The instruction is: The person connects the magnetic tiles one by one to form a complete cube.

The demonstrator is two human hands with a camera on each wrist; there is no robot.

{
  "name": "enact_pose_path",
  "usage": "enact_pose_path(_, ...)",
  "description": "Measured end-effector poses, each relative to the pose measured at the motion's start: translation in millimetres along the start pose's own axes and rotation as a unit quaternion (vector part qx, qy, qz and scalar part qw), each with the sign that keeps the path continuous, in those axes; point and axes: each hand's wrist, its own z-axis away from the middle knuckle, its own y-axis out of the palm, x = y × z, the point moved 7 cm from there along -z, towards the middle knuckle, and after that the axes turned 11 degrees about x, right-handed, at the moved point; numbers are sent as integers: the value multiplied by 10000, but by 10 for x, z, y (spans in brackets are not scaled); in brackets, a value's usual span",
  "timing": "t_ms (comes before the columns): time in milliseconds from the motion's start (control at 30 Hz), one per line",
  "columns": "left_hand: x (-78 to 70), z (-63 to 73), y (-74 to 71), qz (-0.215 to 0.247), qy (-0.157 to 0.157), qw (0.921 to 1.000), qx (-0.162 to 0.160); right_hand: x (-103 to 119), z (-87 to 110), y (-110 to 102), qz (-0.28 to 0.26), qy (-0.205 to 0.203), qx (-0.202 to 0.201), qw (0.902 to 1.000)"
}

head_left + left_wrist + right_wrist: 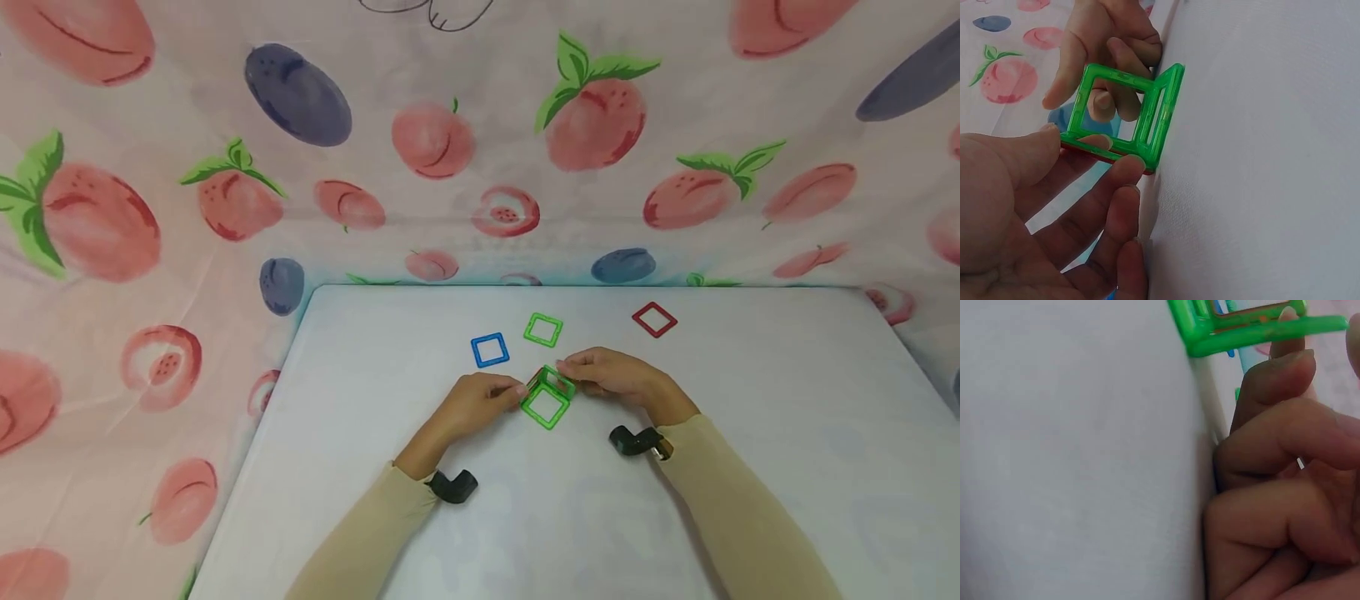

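Observation:
Two green square magnetic tiles form a corner: one tile [547,426] lies flat, and the other [1118,76] stands upright at its far edge. A third tile [1097,152], green and red along its edges, stands at their left side. My left hand [480,403] pinches this third tile between thumb and fingers, its fingertips [1129,164] at the corner. At the upper right of the group, my right hand [618,377] has its thumb and a finger on either side of the upright green tile's edge; its other fingers [1272,519] are curled near the table.
On the white table [360,433] lie a blue square tile [491,364] and a green one [533,337] behind the hands, with a red one [666,332] farther right. A fruit-print cloth [450,208] hangs along the back and left.

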Motion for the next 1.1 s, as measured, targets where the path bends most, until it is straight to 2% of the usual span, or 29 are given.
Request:
enact_pose_path(300, 56, 27, 34, 169, -98, 9998, 90, -38, 49, 29, -284, -231, 218, 9991)
enact_pose_path(567, 70, 35, -3, 242, -189, 9995, 15, 12, 26, 56, -413, -399, 394, 9976)
enact_pose_path(833, 57, 43, -18, 227, -137, 9996, 30, 31, 22, 30, -305, -432, 291, 9982)
enact_pose_path(1100, 55, 26, 8, 218, -84, 9997, 31, -13, 30, 20, -488, -343, 168, 9981)
